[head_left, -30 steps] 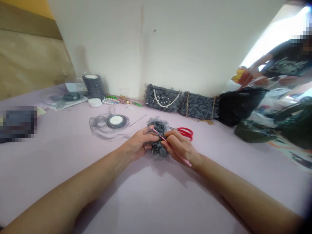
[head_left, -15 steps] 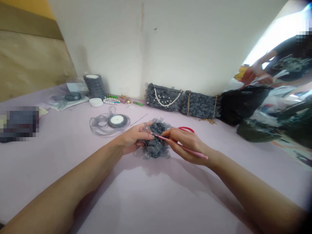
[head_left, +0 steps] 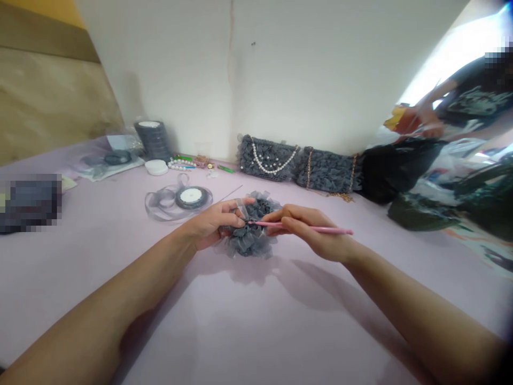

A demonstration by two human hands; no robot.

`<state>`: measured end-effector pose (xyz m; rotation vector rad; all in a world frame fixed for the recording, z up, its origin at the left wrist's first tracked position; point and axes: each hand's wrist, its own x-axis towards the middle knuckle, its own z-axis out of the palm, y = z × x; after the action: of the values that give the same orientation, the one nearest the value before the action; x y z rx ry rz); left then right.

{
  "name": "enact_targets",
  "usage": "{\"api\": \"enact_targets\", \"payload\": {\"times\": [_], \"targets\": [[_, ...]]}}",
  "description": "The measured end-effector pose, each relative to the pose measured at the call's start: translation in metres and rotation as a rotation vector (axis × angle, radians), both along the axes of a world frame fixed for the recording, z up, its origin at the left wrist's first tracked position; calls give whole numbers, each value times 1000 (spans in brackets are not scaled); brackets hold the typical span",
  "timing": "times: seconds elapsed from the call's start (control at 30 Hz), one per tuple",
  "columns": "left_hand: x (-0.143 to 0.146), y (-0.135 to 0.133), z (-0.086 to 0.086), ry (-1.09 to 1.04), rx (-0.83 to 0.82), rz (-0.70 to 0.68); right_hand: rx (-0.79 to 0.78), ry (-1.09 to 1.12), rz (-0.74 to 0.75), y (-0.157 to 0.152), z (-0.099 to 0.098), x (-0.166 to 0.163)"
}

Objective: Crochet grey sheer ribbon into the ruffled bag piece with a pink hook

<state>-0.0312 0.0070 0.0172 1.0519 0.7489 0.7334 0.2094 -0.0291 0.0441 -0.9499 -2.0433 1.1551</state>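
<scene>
My left hand (head_left: 216, 222) pinches the left side of a ruffled grey crochet piece (head_left: 252, 240) made of sheer ribbon, with a strand of ribbon running up over its fingers. Between the thumb and fingers of my right hand (head_left: 306, 230) lies a pink crochet hook (head_left: 328, 230), almost level, its tip in the stitches beside my left thumb. Behind my left hand a spool of grey organza ribbon (head_left: 192, 197) lies flat, loose loops spread to its left. A thin needle-like rod (head_left: 233, 191) rests just beyond the fingers.
Two grey ruffled bags, one with a pearl strand (head_left: 272, 170) and one with a gold chain (head_left: 309, 168), lean against the wall. Stacked ribbon spools (head_left: 151, 141), a white round lid (head_left: 156, 168) and small trinkets stand at back left. A black bag (head_left: 396, 166) and another person's arm (head_left: 435, 107) are at right.
The pink hook has swung from a slant to nearly level, and my right hand has turned with it. The red scissor handle behind my right hand is now hidden.
</scene>
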Motion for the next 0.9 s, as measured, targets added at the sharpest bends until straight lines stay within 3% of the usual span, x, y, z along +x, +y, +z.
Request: {"api": "enact_targets", "payload": {"times": [0.1, 0.27, 0.5, 0.6, 0.73, 0.8, 0.9], "targets": [[7, -5, 0, -47, -23, -33, 6, 99, -56, 0, -8, -7], [20, -13, -1, -113, -69, -19, 231, 73, -327, -2, -20, -22], [17, -15, 7, -32, 18, 66, 239, -29, -310, -4, -21, -23], [26, -21, 4, -39, 102, 111, 531, -158, -277, -6, -29, -24], [45, -32, -4, -85, 72, 326, 1050, -410, -292, -5, -44, -28], [50, -35, -6, -145, -13, 356, 1135, -446, -304, -2, -49, -28], [47, -33, -5, -216, -120, 251, 1123, -340, -295, 1, -50, -25]]}}
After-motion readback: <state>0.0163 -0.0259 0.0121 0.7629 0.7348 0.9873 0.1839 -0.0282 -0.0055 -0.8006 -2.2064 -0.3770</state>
